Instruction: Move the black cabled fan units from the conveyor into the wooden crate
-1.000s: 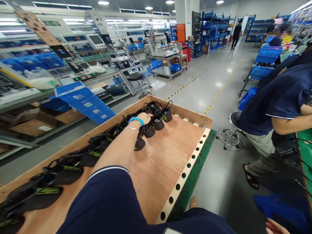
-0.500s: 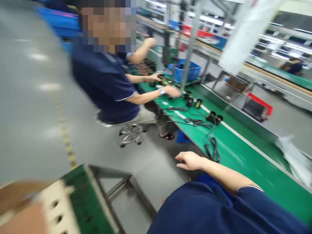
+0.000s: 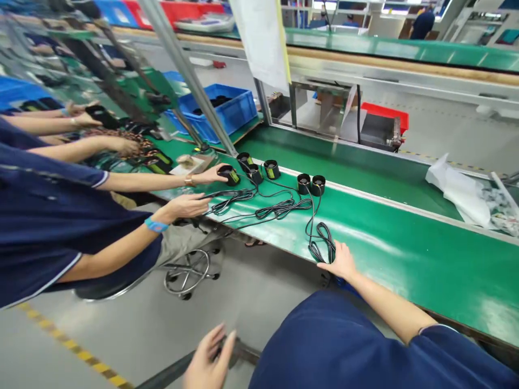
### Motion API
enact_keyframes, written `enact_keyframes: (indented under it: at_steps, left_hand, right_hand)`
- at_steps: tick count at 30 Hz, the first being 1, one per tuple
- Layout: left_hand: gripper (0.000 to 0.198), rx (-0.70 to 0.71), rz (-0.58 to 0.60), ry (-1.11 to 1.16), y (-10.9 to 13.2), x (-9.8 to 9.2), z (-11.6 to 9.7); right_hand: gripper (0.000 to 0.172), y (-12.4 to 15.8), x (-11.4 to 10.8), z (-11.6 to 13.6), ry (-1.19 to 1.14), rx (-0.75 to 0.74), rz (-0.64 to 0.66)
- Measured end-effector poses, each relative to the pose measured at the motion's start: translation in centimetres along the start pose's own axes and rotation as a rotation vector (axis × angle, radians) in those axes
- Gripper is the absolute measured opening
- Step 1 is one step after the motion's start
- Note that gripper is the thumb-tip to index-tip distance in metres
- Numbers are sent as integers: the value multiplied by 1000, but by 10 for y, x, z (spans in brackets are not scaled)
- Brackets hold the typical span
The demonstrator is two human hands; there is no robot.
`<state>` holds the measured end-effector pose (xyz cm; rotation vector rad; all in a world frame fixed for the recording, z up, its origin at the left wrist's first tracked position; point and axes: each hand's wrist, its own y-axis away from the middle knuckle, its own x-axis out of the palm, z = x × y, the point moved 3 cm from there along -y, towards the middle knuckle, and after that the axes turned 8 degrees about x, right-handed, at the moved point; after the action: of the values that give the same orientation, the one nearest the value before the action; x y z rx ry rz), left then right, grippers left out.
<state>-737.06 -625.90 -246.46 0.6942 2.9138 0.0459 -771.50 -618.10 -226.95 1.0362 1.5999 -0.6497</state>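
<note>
My right hand (image 3: 343, 260) is at the green bench's front edge, touching the near end of a coiled black cable (image 3: 322, 241). Its thumb and fingers are apart on either side of the loops. The cable runs back to a pair of short black cylinders (image 3: 318, 185) with yellow-green labels. Low in the view, slightly blurred, my left hand (image 3: 208, 359) is held open above the floor, near a dark metal frame (image 3: 245, 351). More bundled black cables (image 3: 279, 208) lie on the bench further left.
At the left, a co-worker's hand (image 3: 213, 174) touches a black cylinder (image 3: 229, 175); their other hand (image 3: 186, 207) is at a cable bundle. A metal post (image 3: 194, 81) and a blue bin (image 3: 231, 111) stand behind. White plastic sheeting (image 3: 458, 189) lies right. A wheeled stool (image 3: 188, 273) stands below.
The view has swung right towards the bench. My right hand has moved from beside the bench edge to the cable coil. My left hand has come into view.
</note>
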Motion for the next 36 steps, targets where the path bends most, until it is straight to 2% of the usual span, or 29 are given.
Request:
enact_keyframes:
  at_steps: [3, 5, 7, 9, 12, 13, 14, 17, 19, 22, 25, 27, 29, 32, 34, 36]
  left_hand:
    - [48, 269, 117, 18, -56, 32, -30]
    - [44, 455, 199, 1, -106, 51, -55]
    - [41, 598, 255, -44, -161, 63, -78]
    - [41, 715, 305, -109, -220, 72, -99]
    - [42, 839, 378, -241, -312, 97, -129]
    - [47, 876, 406, -302, -339, 111, -140]
    - [57, 901, 443, -369, -364, 128, -150]
    - [94, 923, 610, -494, -413, 184, -173]
    - [103, 961, 740, -499, -425, 215, -181]
    - [75, 1045, 805, -454, -428, 237, -182]
    - [54, 1157, 826, -424, -425, 234, -179]
    - [55, 1236, 882, -418, -421, 227, -177]
    - [64, 1249, 916, -419, -418, 221, -176]
    - [80, 1257, 896, -379, -415, 216, -174]
    - [76, 1335, 875, -319, -413, 215, -173]
    - [63, 1417, 867, -279, -411, 216, -170]
  right_hand:
    - [105, 5, 10, -1, 17, 63, 14]
    - [104, 6, 13, -1, -7, 91, 66]
    - [99, 8, 17, -3, -75, 121, 175]
    - [88, 10, 22, -6, -169, 159, 257]
    - [52, 15, 24, -12, -378, 174, 278]
    - [42, 19, 22, -13, -460, 167, 283]
    - [38, 25, 19, -14, -532, 167, 275]
    - [42, 55, 0, -13, -604, 250, 113]
    - [39, 81, -12, -6, -545, 347, -30]
    - [30, 115, -13, 14, -361, 472, -110]
    - [24, 130, 6, 33, -191, 545, -89]
    - [25, 129, 22, 42, -123, 575, -51]
    - [25, 124, 34, 48, -48, 616, -32]
    - [11, 117, 38, 54, 99, 664, -54]
    - [7, 114, 36, 57, 192, 660, -112]
    - [10, 113, 33, 58, 233, 613, -181]
